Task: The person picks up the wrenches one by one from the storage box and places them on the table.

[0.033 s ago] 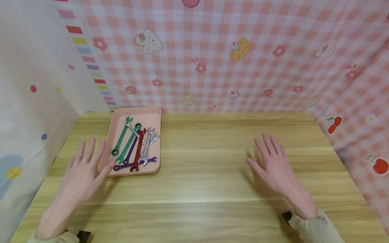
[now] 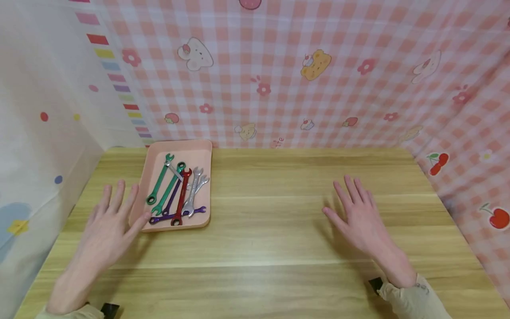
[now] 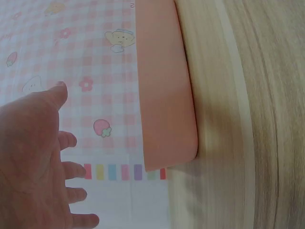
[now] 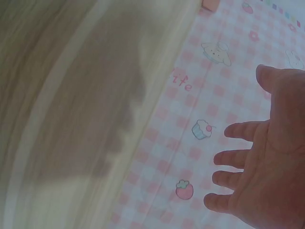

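Note:
A pink tray (image 2: pixel 137 221) stands at the back left of the table, with several wrenches lying loose and overlapping in it. Among them are a green wrench (image 2: pixel 159 184), a red wrench (image 2: pixel 182 195), a silver wrench (image 2: pixel 193 192) and a purple wrench (image 2: pixel 171 217). My left hand (image 2: pixel 105 230) is spread with straight fingers just left of the tray's near corner, its thumb overlapping the rim in the head view; contact cannot be told. Far to the right, my right hand (image 2: pixel 362 223) hovers above the tabletop, fingers straight and holding nothing. In the left wrist view the tray's outer wall (image 3: pixel 167 90) shows.
The wooden table (image 2: pixel 255 248) reaches back to a pink checkered cloth (image 2: pixel 279 79) that hangs behind it and along the right side. A white dotted cloth (image 2: pixel 44 146) hangs on the left. Dark straps (image 2: pixel 109 310) show at the wrists.

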A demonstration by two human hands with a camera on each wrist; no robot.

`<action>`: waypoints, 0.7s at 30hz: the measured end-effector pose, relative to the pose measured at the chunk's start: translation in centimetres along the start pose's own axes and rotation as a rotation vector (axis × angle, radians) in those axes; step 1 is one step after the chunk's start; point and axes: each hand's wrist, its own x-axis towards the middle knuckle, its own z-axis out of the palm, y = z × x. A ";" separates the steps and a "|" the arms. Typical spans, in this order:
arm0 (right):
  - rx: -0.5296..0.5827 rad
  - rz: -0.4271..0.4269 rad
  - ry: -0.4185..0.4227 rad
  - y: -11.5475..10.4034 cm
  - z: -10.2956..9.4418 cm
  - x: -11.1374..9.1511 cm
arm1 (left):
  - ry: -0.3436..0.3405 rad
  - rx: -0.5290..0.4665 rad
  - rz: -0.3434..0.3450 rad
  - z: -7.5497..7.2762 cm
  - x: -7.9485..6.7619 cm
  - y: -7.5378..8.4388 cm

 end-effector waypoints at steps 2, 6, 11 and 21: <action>0.000 -0.006 -0.009 -0.3 0.1 0.2 | 0.002 -0.033 0.003 0.0 0.0 -0.2; 0.021 -0.030 -0.009 -1.9 0.6 1.3 | 0.018 -0.153 0.000 -0.2 0.2 -0.8; 0.093 -0.091 -0.012 -5.5 2.1 3.4 | 0.028 -0.289 -0.019 -0.3 1.1 -1.2; 0.232 -0.180 -0.149 -12.7 5.3 7.3 | -0.119 -0.477 -0.180 0.5 3.1 -3.1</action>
